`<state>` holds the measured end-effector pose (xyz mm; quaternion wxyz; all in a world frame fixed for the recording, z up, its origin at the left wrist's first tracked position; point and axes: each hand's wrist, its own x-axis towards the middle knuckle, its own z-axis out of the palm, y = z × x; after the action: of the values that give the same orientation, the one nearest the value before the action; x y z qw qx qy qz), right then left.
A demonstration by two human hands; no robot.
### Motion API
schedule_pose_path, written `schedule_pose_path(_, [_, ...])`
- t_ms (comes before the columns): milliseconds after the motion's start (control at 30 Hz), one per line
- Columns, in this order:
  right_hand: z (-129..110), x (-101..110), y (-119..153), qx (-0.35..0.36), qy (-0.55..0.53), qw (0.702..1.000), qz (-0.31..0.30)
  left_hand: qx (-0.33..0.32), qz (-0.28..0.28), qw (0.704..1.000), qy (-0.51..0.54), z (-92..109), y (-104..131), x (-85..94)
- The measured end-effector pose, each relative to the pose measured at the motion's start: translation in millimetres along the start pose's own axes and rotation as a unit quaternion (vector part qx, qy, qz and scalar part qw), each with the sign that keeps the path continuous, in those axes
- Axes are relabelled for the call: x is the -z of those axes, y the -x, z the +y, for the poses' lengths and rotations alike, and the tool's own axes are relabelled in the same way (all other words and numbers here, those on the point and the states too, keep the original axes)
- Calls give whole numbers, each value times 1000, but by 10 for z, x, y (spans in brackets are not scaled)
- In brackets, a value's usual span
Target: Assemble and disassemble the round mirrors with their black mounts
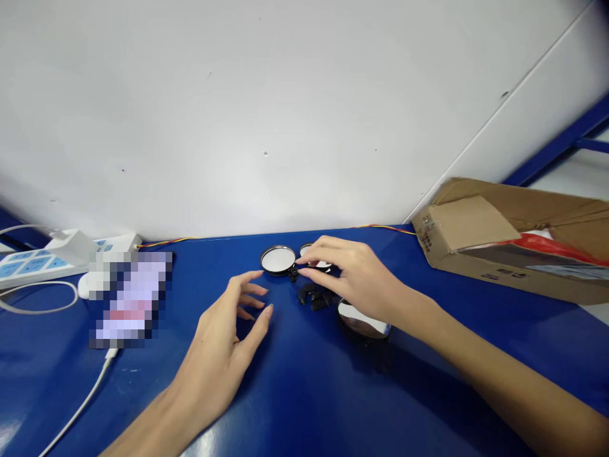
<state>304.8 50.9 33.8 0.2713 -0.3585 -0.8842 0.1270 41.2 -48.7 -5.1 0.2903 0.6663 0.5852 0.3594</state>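
My left hand [226, 339] hovers over the blue table with its fingers curved and apart, holding nothing. Just beyond its fingertips lies a small round mirror [278, 259] with a black rim. The thumb and index finger of my right hand [354, 273] pinch at the black mount [293, 273] on that mirror's right side. Partly hidden behind those fingers is a second round mirror [305, 249]. Black plastic clamp pieces [314, 296] sit below my right hand. A third round mirror [364, 320] rests under my right wrist, its upper edge covered.
At the left, a phone [133, 298] with a white cable [98, 384] lies beside a white power strip [45, 260]. An open cardboard box [504, 273] stands at the right. The white wall [285, 127] borders the table's [304, 393] back edge, where thin coloured wires [385, 227] run.
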Motion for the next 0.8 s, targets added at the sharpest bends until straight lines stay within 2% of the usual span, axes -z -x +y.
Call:
schedule_pose_path(100, [30, 190, 143, -48, -3, 998, 34, -7, -32, 999, -21, -6, 18, -6])
schedule_pose_path(200, [110, 278, 281, -86, 7, 996, 35, -23, -57, 998, -29, -16, 33, -12])
schedule_pose_path(433, [244, 159, 472, -95, 24, 995, -1, -58, -91, 993, -56, -25, 37, -10])
schedule_pose_path(800, [159, 69, 501, -101, 27, 994, -41, -62, -124, 988, -73, -46, 48, -16])
